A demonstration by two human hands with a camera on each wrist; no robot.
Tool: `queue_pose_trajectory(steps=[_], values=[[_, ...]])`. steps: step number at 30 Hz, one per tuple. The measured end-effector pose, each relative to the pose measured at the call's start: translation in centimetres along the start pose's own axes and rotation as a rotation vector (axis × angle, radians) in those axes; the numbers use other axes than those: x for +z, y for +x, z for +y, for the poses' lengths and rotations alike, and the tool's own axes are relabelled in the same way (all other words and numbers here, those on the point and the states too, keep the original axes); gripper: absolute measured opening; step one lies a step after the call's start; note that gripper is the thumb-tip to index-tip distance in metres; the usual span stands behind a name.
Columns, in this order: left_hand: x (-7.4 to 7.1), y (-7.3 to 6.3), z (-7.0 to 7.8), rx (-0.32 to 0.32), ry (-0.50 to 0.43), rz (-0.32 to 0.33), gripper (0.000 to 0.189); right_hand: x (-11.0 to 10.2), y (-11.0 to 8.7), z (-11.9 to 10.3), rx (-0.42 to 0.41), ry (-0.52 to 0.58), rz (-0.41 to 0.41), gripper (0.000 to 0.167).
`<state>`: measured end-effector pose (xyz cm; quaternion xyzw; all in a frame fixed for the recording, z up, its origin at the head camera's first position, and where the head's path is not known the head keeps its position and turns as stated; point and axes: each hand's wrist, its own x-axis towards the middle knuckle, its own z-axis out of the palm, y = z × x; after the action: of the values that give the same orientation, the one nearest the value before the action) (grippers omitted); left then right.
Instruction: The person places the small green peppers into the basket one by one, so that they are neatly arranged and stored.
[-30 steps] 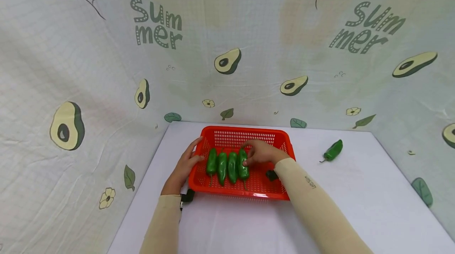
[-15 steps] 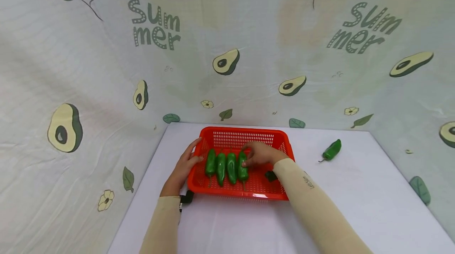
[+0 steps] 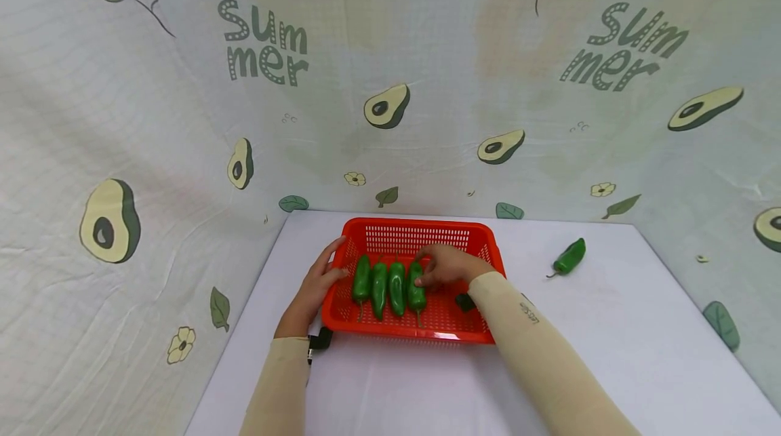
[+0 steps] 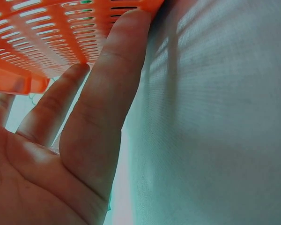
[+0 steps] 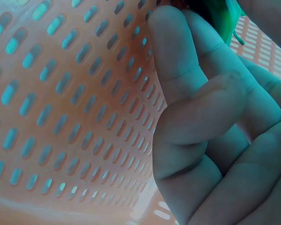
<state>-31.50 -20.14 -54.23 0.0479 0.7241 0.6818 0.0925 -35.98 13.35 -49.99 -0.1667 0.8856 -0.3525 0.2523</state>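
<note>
A red plastic basket (image 3: 427,335) with slotted walls stands on the table. Inside, several green chili peppers (image 3: 362,280) lie side by side, stems mostly toward the near edge. My right hand (image 3: 448,265) reaches into the basket and holds the rightmost green pepper (image 3: 417,297) between thumb and fingers. That pepper's dark green side also shows beyond the fingertips in the right wrist view. At the basket's left side, my left hand (image 3: 317,281) rests with fairly straight fingers. The left wrist view shows its fingertips against the basket's outer slotted wall (image 4: 61,35).
One more green pepper (image 3: 570,258) lies on the white table (image 3: 610,327), right of the basket. A printed cloth (image 3: 439,117) with avocados rises behind and along both sides. Dark wrist devices sit under each wrist, the right one (image 3: 466,302) over the basket's floor.
The head view has shifted slightly. Both hands keep their places, the right at the rightmost pepper and the left at the basket; the middle peppers' lie has altered a little.
</note>
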Motion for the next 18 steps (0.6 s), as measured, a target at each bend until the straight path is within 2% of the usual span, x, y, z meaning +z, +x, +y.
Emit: queue_pose_trajectory(steps=[18], values=[[-0.10, 0.21, -0.22, -0.003, -0.015, -0.007, 0.069, 0.01, -0.02, -0.17, -0.005, -0.045, -0.013, 0.056]])
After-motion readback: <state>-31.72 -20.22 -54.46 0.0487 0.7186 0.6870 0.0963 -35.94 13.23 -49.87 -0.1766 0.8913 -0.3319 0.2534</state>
